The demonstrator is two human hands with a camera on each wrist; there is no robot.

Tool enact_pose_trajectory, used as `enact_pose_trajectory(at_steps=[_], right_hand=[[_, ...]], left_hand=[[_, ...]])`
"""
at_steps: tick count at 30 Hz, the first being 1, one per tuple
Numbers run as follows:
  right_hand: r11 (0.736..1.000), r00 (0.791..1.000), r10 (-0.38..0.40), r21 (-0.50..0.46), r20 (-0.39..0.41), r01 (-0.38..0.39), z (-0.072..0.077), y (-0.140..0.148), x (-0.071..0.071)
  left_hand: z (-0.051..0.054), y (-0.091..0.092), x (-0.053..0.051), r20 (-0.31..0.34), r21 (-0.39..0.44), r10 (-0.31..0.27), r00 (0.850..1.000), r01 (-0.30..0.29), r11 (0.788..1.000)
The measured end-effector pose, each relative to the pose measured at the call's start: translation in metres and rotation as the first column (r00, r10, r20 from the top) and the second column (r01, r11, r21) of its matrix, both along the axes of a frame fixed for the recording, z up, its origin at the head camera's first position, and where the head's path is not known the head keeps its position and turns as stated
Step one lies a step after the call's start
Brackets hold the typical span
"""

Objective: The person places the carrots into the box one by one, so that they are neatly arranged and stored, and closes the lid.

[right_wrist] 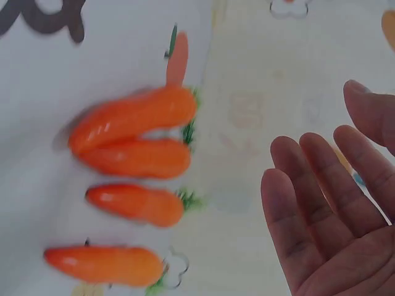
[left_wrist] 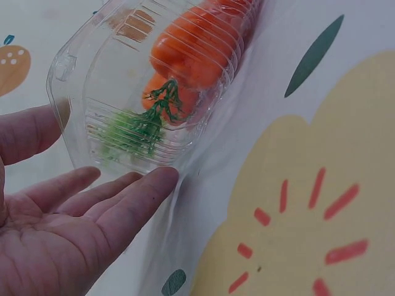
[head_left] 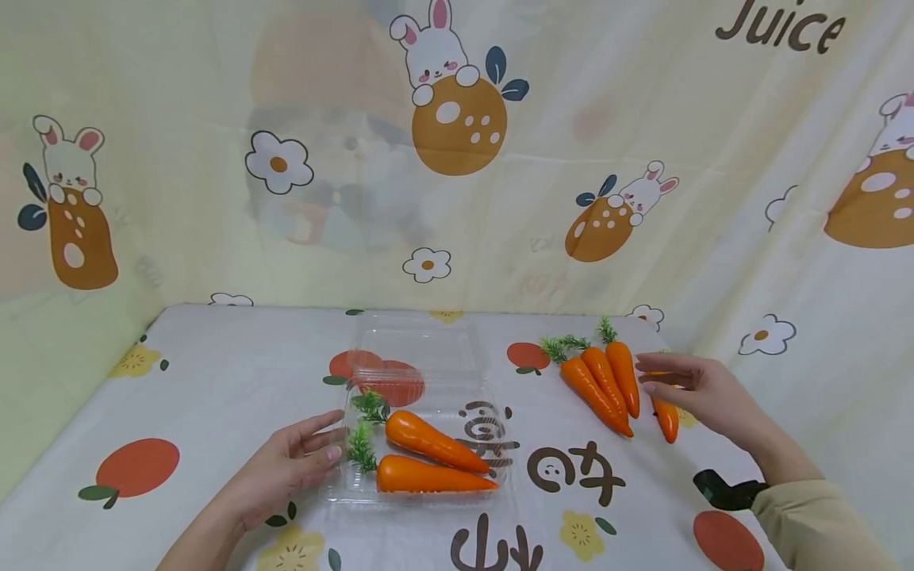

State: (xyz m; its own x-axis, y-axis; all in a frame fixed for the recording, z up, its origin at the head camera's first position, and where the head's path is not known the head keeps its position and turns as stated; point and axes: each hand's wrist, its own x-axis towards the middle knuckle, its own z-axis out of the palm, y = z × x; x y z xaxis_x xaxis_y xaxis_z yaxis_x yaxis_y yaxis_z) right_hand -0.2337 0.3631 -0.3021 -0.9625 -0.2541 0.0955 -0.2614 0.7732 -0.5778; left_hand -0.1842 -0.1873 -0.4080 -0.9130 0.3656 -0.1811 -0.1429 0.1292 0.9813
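We see the rightmost carrot on the tabletop beneath and just left of the right hand, its long axis running away from us, tip nearest. That hand, empty with fingers relaxed and spread from the thumb, is far nearer than the left hand; we cannot tell its height. Three carrots crowd its left side. Our left hand, fingers extended, is at the clear box, where two carrots lie crosswise. The lid stands open behind, clear of the path between.
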Motion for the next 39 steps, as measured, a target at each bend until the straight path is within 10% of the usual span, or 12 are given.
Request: enact_pose_trajectory(at_steps=[39], right_hand=[[0.921, 0.907, -0.387, 0.027, 0.168, 0.388, -0.064, 0.068, -0.033]], left_hand=[[0.001, 0.000, 0.000, 0.012, -0.003, 0.011, 1.000, -0.011, 1.000]])
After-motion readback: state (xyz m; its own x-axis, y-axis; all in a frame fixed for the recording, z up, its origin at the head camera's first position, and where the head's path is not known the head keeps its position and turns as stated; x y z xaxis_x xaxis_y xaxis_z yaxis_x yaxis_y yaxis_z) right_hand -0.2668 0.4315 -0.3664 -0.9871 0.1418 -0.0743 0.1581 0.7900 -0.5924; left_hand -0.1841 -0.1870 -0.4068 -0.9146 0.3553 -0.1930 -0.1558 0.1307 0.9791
